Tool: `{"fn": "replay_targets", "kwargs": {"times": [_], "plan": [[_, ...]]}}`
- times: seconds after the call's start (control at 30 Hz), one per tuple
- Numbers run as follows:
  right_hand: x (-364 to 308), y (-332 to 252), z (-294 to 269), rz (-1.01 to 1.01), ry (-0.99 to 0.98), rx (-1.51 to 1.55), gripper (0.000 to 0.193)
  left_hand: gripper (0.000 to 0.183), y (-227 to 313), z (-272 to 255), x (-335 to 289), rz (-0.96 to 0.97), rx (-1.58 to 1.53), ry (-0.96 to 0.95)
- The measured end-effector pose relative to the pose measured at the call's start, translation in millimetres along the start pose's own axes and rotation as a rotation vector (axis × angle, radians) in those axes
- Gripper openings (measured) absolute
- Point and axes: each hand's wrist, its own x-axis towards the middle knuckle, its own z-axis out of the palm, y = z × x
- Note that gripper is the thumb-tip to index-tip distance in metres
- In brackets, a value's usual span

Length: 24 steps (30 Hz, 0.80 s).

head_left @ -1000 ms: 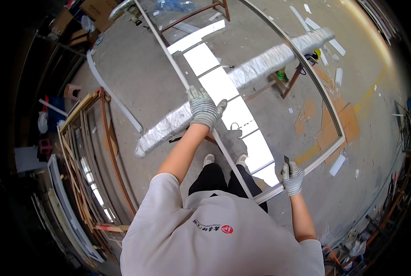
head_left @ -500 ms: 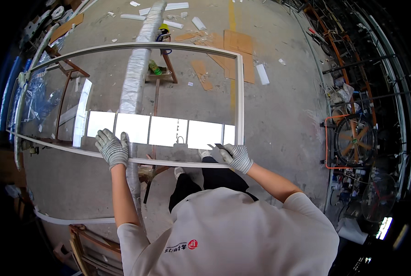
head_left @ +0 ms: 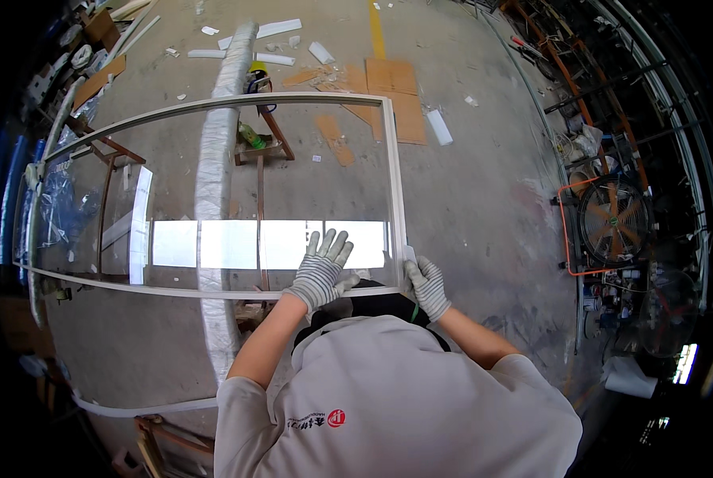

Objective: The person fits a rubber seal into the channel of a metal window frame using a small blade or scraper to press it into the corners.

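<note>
A large glazed panel with a pale frame [head_left: 397, 175] lies flat in front of me, its glass showing bright reflections. My left hand [head_left: 322, 271], in a striped work glove, rests with fingers spread over the glass at the near edge. At the near right corner is my gloved right hand [head_left: 428, 287], fingers closed beside the frame. A small flat pale piece [head_left: 409, 253] shows at its fingertips; I cannot make out what the hand holds. A bit of green shows below that hand.
A long plastic-wrapped beam [head_left: 217, 167] runs under the panel. Beyond stands a brown trestle [head_left: 276, 131] with a green bottle [head_left: 252, 136]. Cardboard sheets [head_left: 392, 80] and white scraps lie on the floor. A large fan [head_left: 614, 221] and racks of long profiles line the right side.
My left hand has moved right along the near edge and spread its fingers. My right hand has shifted to the outer side of the corner; the dark-handled blade it held no longer shows clearly.
</note>
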Motion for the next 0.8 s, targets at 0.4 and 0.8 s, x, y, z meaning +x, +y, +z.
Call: {"fn": "replay_targets", "kwargs": {"times": [0.4,0.8], "plan": [[8.5,-19.9,-6.7,0.157,-0.002,-0.047,0.021,0.031,218.2,-221.5,43.7,0.942,-0.819,0.266],[-32.2,-17.4,16.7,0.19,-0.113,-0.072,0.022,0.039,150.7,-201.8,-46.4,0.646,-0.87,0.18]]}}
